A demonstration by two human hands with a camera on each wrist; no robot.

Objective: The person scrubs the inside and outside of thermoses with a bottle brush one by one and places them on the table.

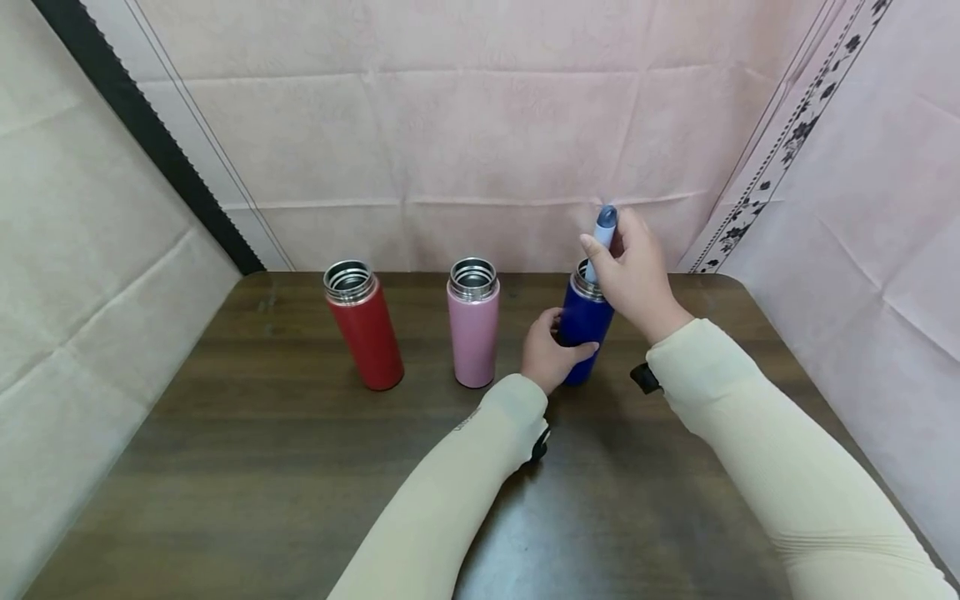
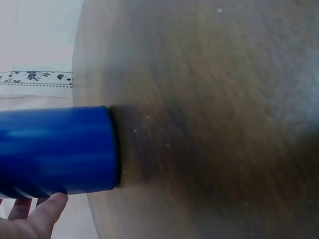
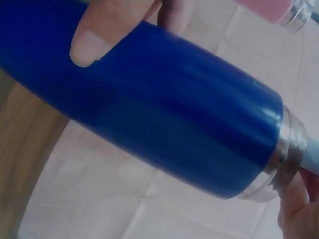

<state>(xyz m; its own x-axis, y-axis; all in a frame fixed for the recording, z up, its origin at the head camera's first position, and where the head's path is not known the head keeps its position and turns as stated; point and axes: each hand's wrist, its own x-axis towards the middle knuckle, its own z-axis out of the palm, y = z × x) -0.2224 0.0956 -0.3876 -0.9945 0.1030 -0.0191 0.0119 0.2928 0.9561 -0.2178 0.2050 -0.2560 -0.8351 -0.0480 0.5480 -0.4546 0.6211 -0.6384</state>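
Note:
A blue metal bottle stands at the back right of the table, its steel threaded neck uncovered. Low on its left side, my left hand grips the body, the thumb across the front. In the left wrist view the base of the blue bottle rests on the table. My right hand pinches a light blue stick with a dark blue rounded end above the mouth. The stick's lower end is inside the neck, hidden from view. Fingers of the right hand lie right by the steel neck.
To the left, a pink bottle and a red bottle stand on the brown wooden table, both with open steel mouths. Pale cloth hangs behind the table's back edge and along both sides.

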